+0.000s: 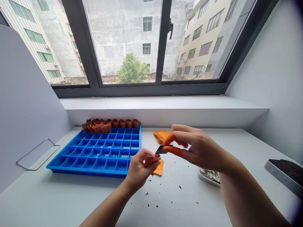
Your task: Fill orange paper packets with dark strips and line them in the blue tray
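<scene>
Left hand (142, 165): grip pinching orange packet (149, 161); right hand (189, 142): grip pinching black piece (160, 150).

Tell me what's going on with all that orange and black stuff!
A person is working at a white table. Their left hand holds a small orange piece, and their right hand, with orange covers on its fingers, holds a thin black piece close to it. Orange-and-black bundles stand along the back of a blue tray. Black crumbs are scattered on the table.
</scene>
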Tool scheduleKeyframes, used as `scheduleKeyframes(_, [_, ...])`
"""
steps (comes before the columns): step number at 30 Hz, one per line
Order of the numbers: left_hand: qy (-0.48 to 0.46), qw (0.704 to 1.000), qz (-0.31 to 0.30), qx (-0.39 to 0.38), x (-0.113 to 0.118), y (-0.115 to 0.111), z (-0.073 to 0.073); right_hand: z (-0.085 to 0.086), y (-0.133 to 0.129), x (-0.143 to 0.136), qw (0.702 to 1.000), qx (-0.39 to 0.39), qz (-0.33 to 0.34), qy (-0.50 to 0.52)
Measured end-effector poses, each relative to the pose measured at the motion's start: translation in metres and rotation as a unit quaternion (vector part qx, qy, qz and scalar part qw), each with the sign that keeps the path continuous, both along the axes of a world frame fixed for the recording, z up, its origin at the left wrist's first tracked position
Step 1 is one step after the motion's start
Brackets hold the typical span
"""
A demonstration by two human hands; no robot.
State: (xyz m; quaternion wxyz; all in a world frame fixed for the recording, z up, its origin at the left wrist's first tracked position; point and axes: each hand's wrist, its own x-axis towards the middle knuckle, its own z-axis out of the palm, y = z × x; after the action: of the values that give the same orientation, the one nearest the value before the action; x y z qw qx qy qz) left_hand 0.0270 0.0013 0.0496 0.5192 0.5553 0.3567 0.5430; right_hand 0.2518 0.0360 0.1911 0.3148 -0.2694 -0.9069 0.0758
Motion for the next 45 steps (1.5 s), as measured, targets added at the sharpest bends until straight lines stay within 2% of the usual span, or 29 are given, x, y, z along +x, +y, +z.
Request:
scheduleKeyframes(7, [-0.009,1.000,-0.005,-0.011,0.001,-0.002,0.004,-0.008,0.003,-0.011,0.999,-0.003,0.028,0.026])
scheduleKeyframes(14, [-0.045,0.997,-0.047,-0.042,0.001,-0.005,0.008,-0.014,0.010,-0.016,0.990,0.012,0.050,0.128])
scheduleKeyframes(19, [-0.054,0.996,-0.052,-0.052,0.001,-0.005,0.005,-0.018,0.012,-0.023,0.984,-0.022,0.060,0.168])
scheduleKeyframes(27, [-0.050,0.996,-0.054,-0.053,-0.001,-0.005,0.005,-0.029,0.012,-0.037,0.978,-0.086,0.092,0.164])
scheduleKeyframes(34, [-0.035,0.998,-0.033,-0.037,-0.001,-0.007,0.012,-0.030,0.013,-0.037,0.979,-0.092,0.094,0.155])
scheduleKeyframes(45, [-0.035,0.999,-0.024,-0.018,0.000,-0.007,0.015,-0.031,0.014,-0.036,0.981,-0.106,0.088,0.140])
